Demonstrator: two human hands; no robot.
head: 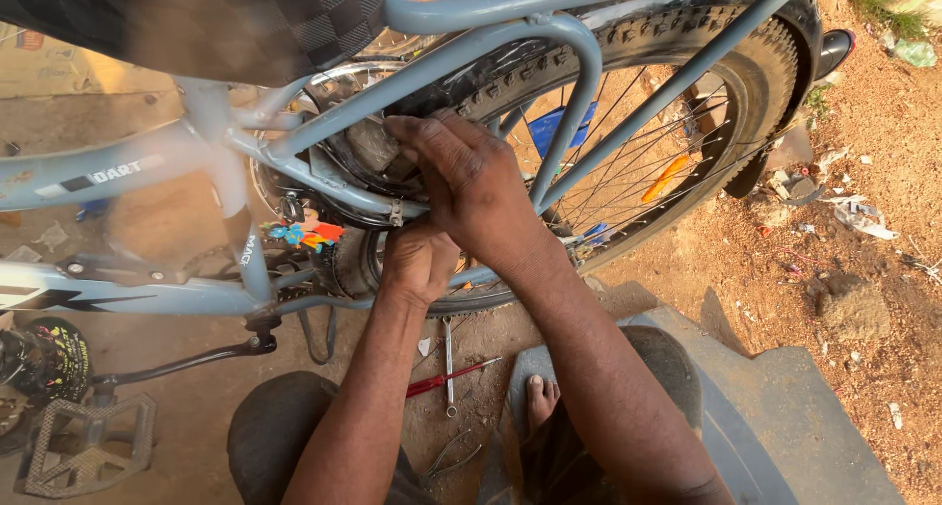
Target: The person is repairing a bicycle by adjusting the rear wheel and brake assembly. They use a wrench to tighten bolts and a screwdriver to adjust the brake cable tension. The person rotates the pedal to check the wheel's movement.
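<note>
Broadly, bicycle (pixel 196 161): pale blue-grey frame, long axis across the view, rear end at right
Rear wheel (pixel 687 103): knobby black tyre, thin spokes; upright
Right hand (pixel 471 186): fingers curled, pressed on the hub area
Left hand (pixel 417 260): fisted under the stay; grip contents hidden
Spanner (pixel 448 363): on ground; points away

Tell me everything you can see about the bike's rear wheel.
The rear wheel is a black knobby tyre on a metal rim with thin wire spokes, mounted upright in the pale blue frame. An orange reflector sits among the spokes. A black mudguard curves over its far side. The right hand presses against the frame by the tyre's near edge; the left hand is closed just below it. The wheel stands over sandy ground.
</note>
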